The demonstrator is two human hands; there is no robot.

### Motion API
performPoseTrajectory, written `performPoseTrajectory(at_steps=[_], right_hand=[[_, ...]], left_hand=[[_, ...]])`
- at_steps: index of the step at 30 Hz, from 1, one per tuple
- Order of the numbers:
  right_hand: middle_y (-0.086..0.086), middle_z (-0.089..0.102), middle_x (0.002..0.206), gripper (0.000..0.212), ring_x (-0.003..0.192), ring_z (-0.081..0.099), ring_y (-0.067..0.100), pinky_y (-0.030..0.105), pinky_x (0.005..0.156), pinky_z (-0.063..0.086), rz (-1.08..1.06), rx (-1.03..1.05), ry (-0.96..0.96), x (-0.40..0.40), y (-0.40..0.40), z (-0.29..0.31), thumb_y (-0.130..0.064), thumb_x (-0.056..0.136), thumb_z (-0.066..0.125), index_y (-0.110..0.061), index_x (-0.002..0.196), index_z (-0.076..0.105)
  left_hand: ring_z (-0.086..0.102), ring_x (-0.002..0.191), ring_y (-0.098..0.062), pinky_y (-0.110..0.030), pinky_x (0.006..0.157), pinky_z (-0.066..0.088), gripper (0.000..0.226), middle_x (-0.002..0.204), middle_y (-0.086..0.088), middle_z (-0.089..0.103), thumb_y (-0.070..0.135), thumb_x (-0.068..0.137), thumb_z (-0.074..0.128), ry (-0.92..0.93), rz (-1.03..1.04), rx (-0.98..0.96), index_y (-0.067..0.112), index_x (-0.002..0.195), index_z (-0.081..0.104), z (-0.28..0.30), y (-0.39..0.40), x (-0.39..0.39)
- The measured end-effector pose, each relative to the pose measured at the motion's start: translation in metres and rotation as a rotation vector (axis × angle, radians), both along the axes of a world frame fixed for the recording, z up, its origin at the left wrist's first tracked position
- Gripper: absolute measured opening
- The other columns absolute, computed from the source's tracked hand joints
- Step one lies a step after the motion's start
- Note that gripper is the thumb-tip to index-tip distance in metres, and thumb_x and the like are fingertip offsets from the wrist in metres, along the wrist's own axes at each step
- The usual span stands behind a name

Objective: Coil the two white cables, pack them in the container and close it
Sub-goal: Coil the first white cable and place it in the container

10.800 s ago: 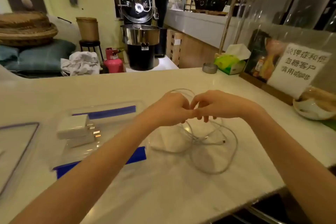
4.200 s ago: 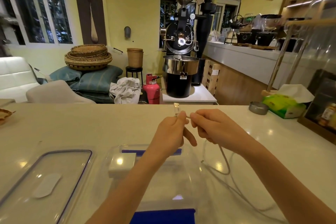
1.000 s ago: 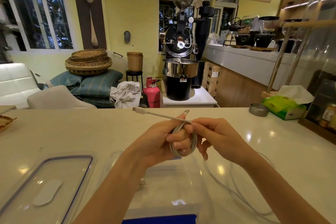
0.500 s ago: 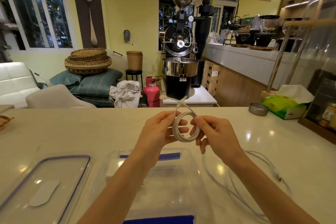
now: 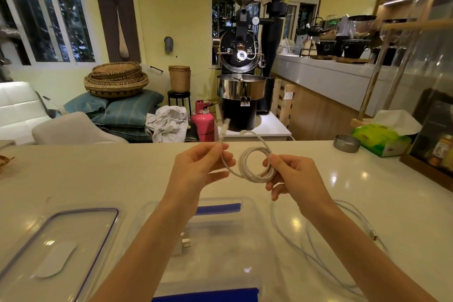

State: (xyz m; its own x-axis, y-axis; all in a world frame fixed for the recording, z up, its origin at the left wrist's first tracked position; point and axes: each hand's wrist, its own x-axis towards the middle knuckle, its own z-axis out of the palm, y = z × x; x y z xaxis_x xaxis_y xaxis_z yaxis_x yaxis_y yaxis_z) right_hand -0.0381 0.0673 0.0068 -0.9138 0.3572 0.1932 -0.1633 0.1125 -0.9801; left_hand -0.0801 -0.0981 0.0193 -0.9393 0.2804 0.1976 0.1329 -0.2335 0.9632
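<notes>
We pinch the coil (image 5: 256,164) in our right hand (image 5: 291,176) so its loops stay together, while our left hand (image 5: 201,167) grips the loose end to wrap it.

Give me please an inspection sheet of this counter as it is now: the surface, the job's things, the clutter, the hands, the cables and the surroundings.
Surface: pale glossy counter, lamp glare.
Job's things: clear container open, a white charger inside; its lid lies flat to its left.
Clutter: green tissue box and small metal dish at far right.
Hands: left hand pinches the free end near the plug; right hand pinches the coiled cable, held above the counter.
Cables: second cable lies loose on the counter, right of the container.
Surroundings: coffee roaster, pink gas cylinder, woven baskets on cushions.
</notes>
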Motion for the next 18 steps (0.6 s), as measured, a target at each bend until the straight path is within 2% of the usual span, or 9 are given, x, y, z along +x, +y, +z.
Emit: performPoseTrajectory(at_steps=[5, 9, 12, 18], right_hand=[[0.010, 0.061, 0.058, 0.025, 0.039, 0.057, 0.011, 0.021, 0.035, 0.048, -0.030, 0.087, 0.006, -0.001, -0.001, -0.002, -0.016, 0.092, 0.049, -0.009, 0.073, 0.064], [0.006, 0.063, 0.062, 0.021, 0.043, 0.060, 0.011, 0.021, 0.039, 0.050, -0.038, 0.212, 0.054, 0.001, -0.003, -0.004, -0.017, 0.092, 0.048, -0.011, 0.081, 0.065], [0.006, 0.064, 0.065, 0.019, 0.047, 0.062, 0.013, 0.021, 0.042, 0.052, -0.047, 0.283, 0.110, 0.003, -0.007, -0.005, -0.018, 0.092, 0.046, -0.014, 0.084, 0.064], [0.002, 0.064, 0.069, 0.020, 0.055, 0.063, 0.017, 0.020, 0.046, 0.054, -0.116, 0.312, 0.184, 0.004, -0.014, -0.010, -0.019, 0.092, 0.046, -0.026, 0.079, 0.059]], left_hand=[[0.063, 0.063, -0.005, -0.013, 0.054, 0.050, 0.015, 0.059, 0.015, 0.069, 0.017, 0.081, 0.063, 0.315, 0.071, -0.335, 0.029, 0.080, 0.072, -0.001, 0.003, 0.001], [0.061, 0.061, 0.002, -0.007, 0.052, 0.045, 0.011, 0.061, 0.018, 0.066, 0.020, 0.076, 0.069, 0.414, 0.068, -0.514, 0.018, 0.085, 0.075, -0.002, 0.005, 0.004], [0.060, 0.058, 0.005, -0.004, 0.050, 0.044, 0.012, 0.061, 0.014, 0.065, 0.019, 0.077, 0.069, 0.444, 0.104, -0.552, 0.014, 0.086, 0.075, -0.002, 0.007, 0.006], [0.060, 0.051, 0.004, -0.004, 0.047, 0.043, 0.007, 0.055, 0.011, 0.063, 0.016, 0.076, 0.070, 0.424, 0.160, -0.571, 0.012, 0.079, 0.075, -0.001, 0.008, 0.009]])
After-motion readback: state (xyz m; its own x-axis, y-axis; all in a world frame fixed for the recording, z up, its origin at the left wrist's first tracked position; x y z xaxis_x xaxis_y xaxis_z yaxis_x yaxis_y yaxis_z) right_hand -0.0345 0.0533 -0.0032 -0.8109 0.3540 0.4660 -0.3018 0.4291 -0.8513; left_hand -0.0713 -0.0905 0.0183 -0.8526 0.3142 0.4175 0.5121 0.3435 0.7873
